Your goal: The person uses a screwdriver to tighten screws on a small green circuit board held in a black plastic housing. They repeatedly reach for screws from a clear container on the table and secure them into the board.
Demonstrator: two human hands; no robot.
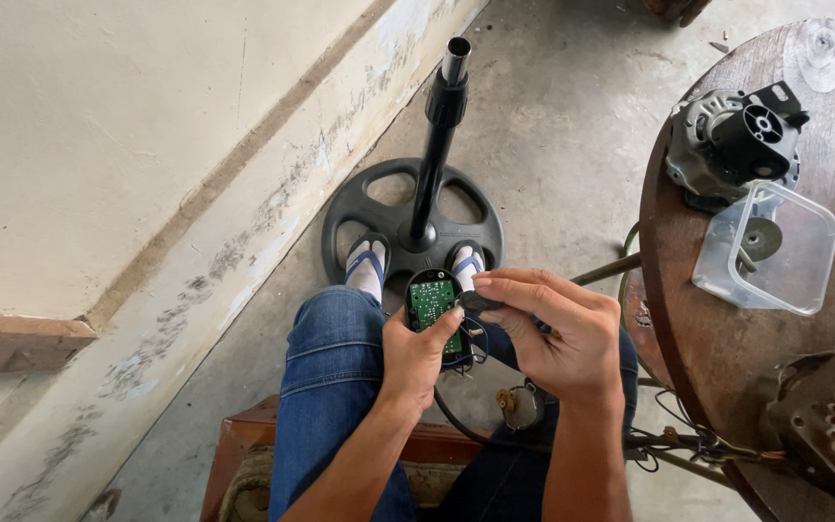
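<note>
Gripped in left hand (417, 353): green circuit board (434, 304) (oval black casing); right hand (558, 333) pinches dark cap (480, 301).

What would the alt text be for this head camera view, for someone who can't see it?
A seated person's left hand holds an open black casing with a green circuit board, while the right hand pinches a small dark part beside it. A black fan stand rests at their feet; a round wooden table at right bears a motor and clear plastic tub.
</note>
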